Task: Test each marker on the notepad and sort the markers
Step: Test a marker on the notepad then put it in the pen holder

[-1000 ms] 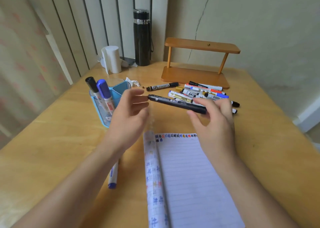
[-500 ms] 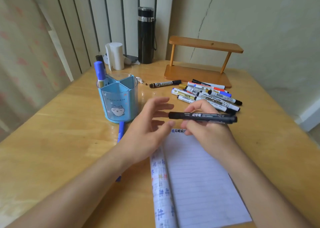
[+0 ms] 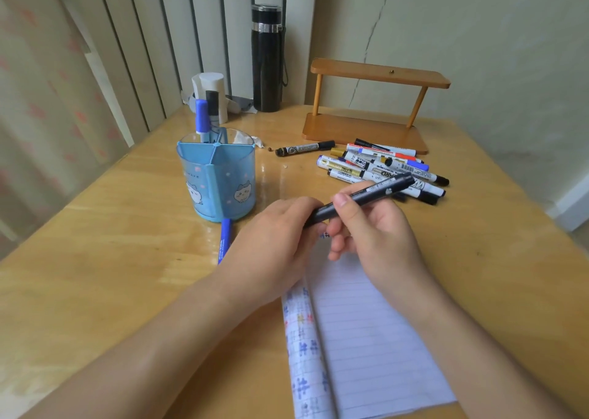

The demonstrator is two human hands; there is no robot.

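Both left hand (image 3: 271, 246) and right hand (image 3: 385, 230) grip black marker (image 3: 369, 192), lettering apparently white.

Glossy wooden table (image 3: 127, 259), translucent plastic holder (image 3: 220, 183), lined paper notepad (image 3: 376, 339)

The left hand (image 3: 271, 246) and the right hand (image 3: 382, 237) are bare. The left forearm (image 3: 159, 339) and the right forearm (image 3: 478, 339) are bare too, uncovered along all the length that the head view shows, down to its lower edge. The right thumbnail (image 3: 342, 200) shows plainly, trimmed short and rounded at the tip, with a natural, faintly glossy surface.
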